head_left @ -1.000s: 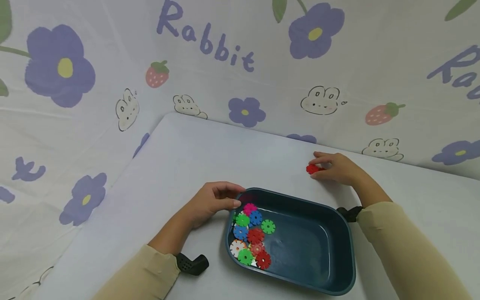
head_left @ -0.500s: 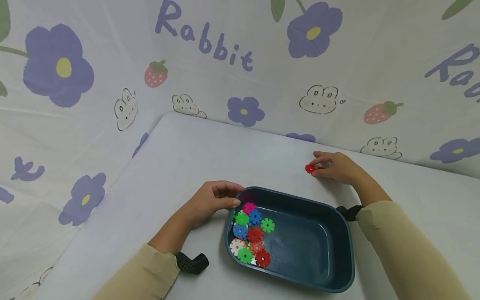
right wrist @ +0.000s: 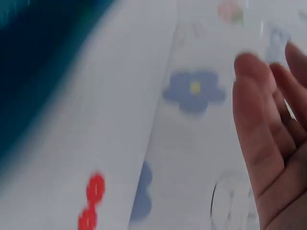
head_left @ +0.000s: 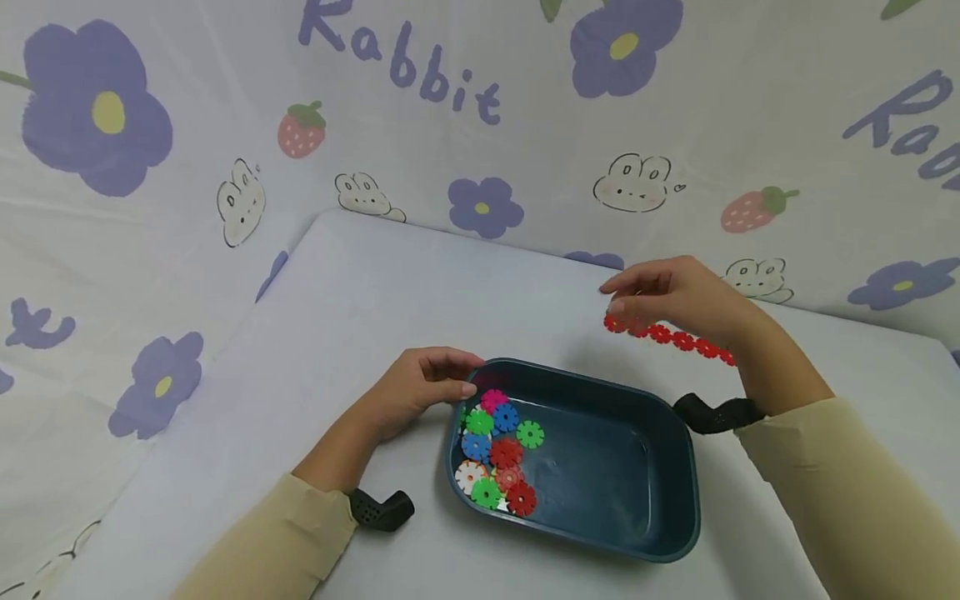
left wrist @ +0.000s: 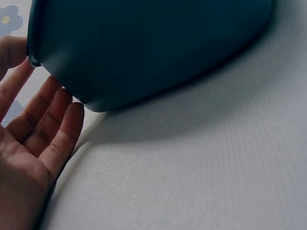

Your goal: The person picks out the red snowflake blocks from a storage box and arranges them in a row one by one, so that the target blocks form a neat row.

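Observation:
In the head view, a dark teal plastic basin (head_left: 585,467) stands on the white table. My left hand (head_left: 412,387) grips its far left corner, thumb at the rim. The left wrist view has that hand's fingers (left wrist: 64,132) against the basin's outer wall. Snowflake-shaped plastic discs (head_left: 506,454) in red, green, blue, pink and white are heaped at the basin's left end. Behind the basin, several red discs form a row (head_left: 683,341) on the table. Above the row's left end hovers my right hand (head_left: 675,296), fingers loosely bent with nothing between them; it partly hides the row.
A white cloth backdrop (head_left: 420,150) printed with flowers, rabbits and strawberries rises behind and to the left of the table (head_left: 420,283). Black camera mounts sit at my left wrist (head_left: 382,508) and right wrist (head_left: 716,412).
My right hand has let go of the red disc at the row's left end and lifted up, uncovering more of the row. My left hand stays on the basin corner. The view has tilted slightly down.

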### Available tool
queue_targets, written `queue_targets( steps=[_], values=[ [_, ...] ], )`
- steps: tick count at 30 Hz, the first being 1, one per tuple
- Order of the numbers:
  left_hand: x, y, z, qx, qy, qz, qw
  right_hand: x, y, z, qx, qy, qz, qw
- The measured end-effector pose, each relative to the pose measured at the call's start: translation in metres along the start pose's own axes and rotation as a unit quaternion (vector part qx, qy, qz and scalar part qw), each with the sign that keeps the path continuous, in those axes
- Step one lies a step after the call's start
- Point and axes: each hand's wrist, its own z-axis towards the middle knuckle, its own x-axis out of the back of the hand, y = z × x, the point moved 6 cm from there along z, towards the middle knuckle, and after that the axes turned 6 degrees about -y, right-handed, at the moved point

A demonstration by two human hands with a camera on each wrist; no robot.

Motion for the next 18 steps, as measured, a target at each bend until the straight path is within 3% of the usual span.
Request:
queue_targets(
  steps=[2, 5, 8, 12, 18],
  values=[
    [0.000, 0.000, 0.000, 0.000, 0.000, 0.000, 1.0000, -0.026, -0.014, -0.001, 0.028, -0.083, 0.032, 0.9957],
    [0.000, 0.001, 0.000, -0.001, -0.001, -0.003, 1.0000, -0.070, -0.026, -0.002, 0.049, -0.203, 0.056, 0.9763],
    [0.001, 0.001, 0.000, -0.003, -0.003, -0.007, 1.0000, -0.108, -0.027, 0.000, 0.043, -0.279, 0.042, 0.9585],
    [0.001, 0.001, 0.000, -0.003, -0.003, -0.013, 0.9999, -0.140, -0.020, 0.006, 0.021, -0.315, -0.015, 0.9487],
    [0.000, 0.000, 0.000, -0.002, -0.002, -0.014, 0.9999, -0.159, -0.015, 0.016, 0.001, -0.294, -0.115, 0.9488]
  ],
)
